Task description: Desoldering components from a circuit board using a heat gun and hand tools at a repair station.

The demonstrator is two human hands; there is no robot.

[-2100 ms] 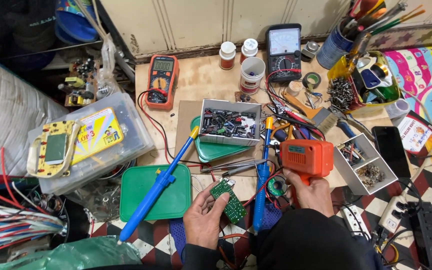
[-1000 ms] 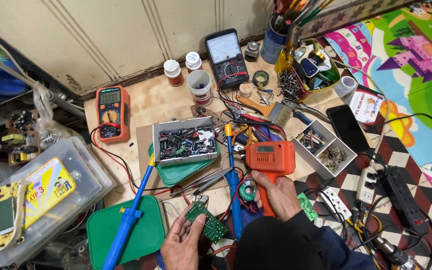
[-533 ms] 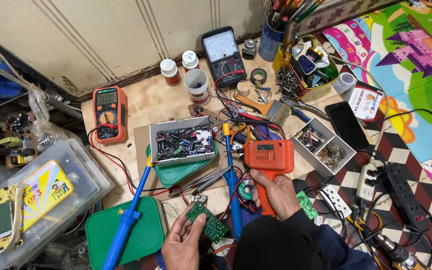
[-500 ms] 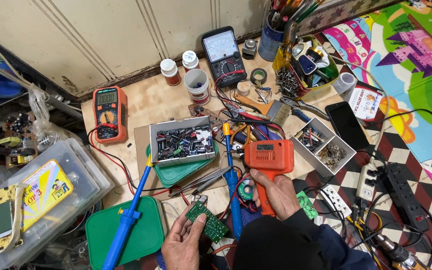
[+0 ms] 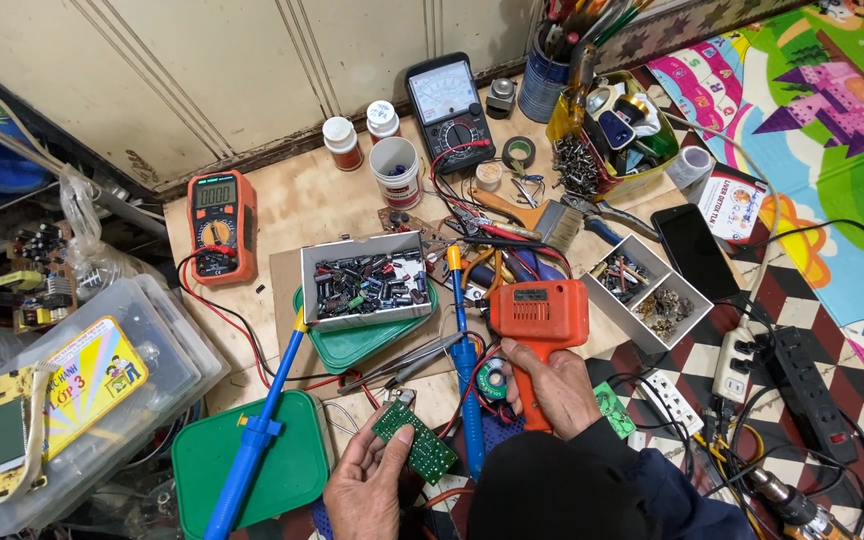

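My left hand point(image 5: 364, 487) holds a small green circuit board point(image 5: 415, 441) at the bottom centre, tilted up toward me. My right hand point(image 5: 557, 385) grips the handle of an orange soldering gun point(image 5: 538, 317), whose body lies on the wooden board point(image 5: 292, 215). A blue soldering iron point(image 5: 464, 360) and a small solder reel point(image 5: 493, 385) lie between the two hands. A grey box of capacitors point(image 5: 366, 280) rests on a green lid just beyond them. My head and dark sleeve hide the lower centre.
An orange multimeter point(image 5: 220, 224) lies at the left and an analog meter point(image 5: 447, 108) at the back. A blue desoldering pump point(image 5: 257, 432) rests on a green lid. A clear plastic bin point(image 5: 102, 390) is at far left. A parts tray point(image 5: 644, 290), phone point(image 5: 693, 250) and power strip point(image 5: 803, 380) are at the right.
The view has drifted left, so the bench sits further right in the picture. Both hands keep their holds and places on the board and gun.
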